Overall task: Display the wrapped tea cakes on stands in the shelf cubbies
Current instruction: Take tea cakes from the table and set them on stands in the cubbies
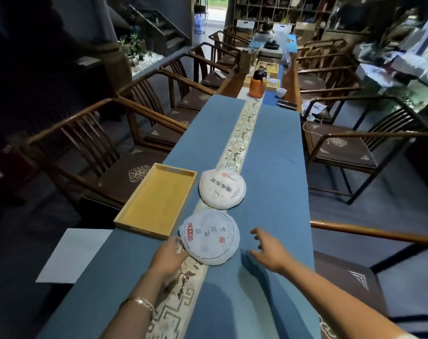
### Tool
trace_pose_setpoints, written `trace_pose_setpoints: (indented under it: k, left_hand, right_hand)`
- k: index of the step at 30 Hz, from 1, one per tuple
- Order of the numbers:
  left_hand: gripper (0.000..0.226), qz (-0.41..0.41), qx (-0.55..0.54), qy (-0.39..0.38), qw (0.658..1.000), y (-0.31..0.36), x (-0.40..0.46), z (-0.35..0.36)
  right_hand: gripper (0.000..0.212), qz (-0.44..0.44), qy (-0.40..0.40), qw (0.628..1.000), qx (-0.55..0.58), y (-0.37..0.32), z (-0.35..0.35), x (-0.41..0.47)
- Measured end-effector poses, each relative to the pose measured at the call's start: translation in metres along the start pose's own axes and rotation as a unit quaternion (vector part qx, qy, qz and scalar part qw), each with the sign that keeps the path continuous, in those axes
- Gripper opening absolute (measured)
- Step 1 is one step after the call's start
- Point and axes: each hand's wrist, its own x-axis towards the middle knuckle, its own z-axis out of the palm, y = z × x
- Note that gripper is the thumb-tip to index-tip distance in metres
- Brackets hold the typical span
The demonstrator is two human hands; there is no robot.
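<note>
Two round tea cakes in white printed paper lie flat on the blue table runner point(269, 167). The near tea cake point(210, 236) has a red seal; the far tea cake point(222, 187) lies just beyond it, almost touching. My left hand point(167, 255) touches the near cake's left edge with relaxed fingers. My right hand point(269, 250) hovers open a little to the right of that cake, fingers spread, holding nothing. The shelf cubbies point(281, 11) stand far off at the room's end. No display stands are visible.
An empty wooden tray point(156, 199) sits left of the cakes at the table's edge. Wooden armchairs point(354, 148) line both sides. Farther along the table are an orange thermos point(258, 84), a white cup point(280, 92), a phone point(286, 104) and tea ware.
</note>
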Motion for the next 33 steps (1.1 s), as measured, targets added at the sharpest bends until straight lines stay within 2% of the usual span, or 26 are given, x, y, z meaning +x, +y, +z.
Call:
trace_pose_setpoints:
  k: [5, 7, 12, 15, 18, 20, 24, 27, 29, 31, 33]
  left_hand:
    - [0.046, -0.005, -0.024, 0.035, 0.999, 0.009, 0.027, 0.015]
    - [0.057, -0.018, -0.052, 0.03, 0.998, 0.012, 0.036, 0.023]
    - [0.094, -0.056, -0.12, 0.017, 0.991, -0.002, 0.063, 0.048]
    - [0.103, -0.093, -0.184, 0.018, 0.978, 0.005, 0.06, 0.05]
    - [0.079, -0.115, -0.254, 0.005, 0.96, 0.016, 0.045, 0.053]
    - [0.063, -0.119, -0.29, -0.001, 0.95, 0.017, 0.038, 0.056]
    - [0.056, -0.103, -0.3, -0.003, 0.948, 0.023, 0.027, 0.047]
    - [0.058, -0.084, -0.311, -0.006, 0.947, 0.031, 0.019, 0.032]
    - [0.052, -0.067, -0.328, -0.012, 0.942, 0.041, 0.01, 0.019]
    - [0.041, -0.04, -0.346, -0.015, 0.937, 0.054, 0.0, 0.004]
    - [0.043, -0.022, -0.362, -0.02, 0.932, 0.066, -0.013, -0.011]
  right_hand:
    - [0.054, -0.015, -0.013, 0.999, 0.031, -0.003, 0.016, 0.048]
    - [0.055, -0.018, -0.015, 0.998, 0.055, -0.008, 0.021, 0.063]
    - [0.056, 0.049, -0.034, 0.98, 0.189, -0.013, 0.041, 0.087]
    - [0.055, 0.102, -0.052, 0.955, 0.275, -0.007, 0.05, 0.097]
    - [0.031, 0.126, -0.11, 0.926, 0.337, -0.001, 0.049, 0.091]
    - [0.034, 0.137, -0.156, 0.898, 0.387, 0.005, 0.05, 0.078]
    - [0.022, 0.147, -0.202, 0.862, 0.441, 0.005, 0.042, 0.053]
    - [0.032, 0.125, -0.209, 0.833, 0.497, -0.005, 0.028, 0.042]
    - [0.029, 0.103, -0.193, 0.825, 0.52, -0.012, 0.014, 0.037]
    - [0.043, 0.067, -0.187, 0.829, 0.523, -0.023, -0.003, 0.025]
    - [0.057, 0.04, -0.189, 0.831, 0.521, -0.03, -0.018, 0.015]
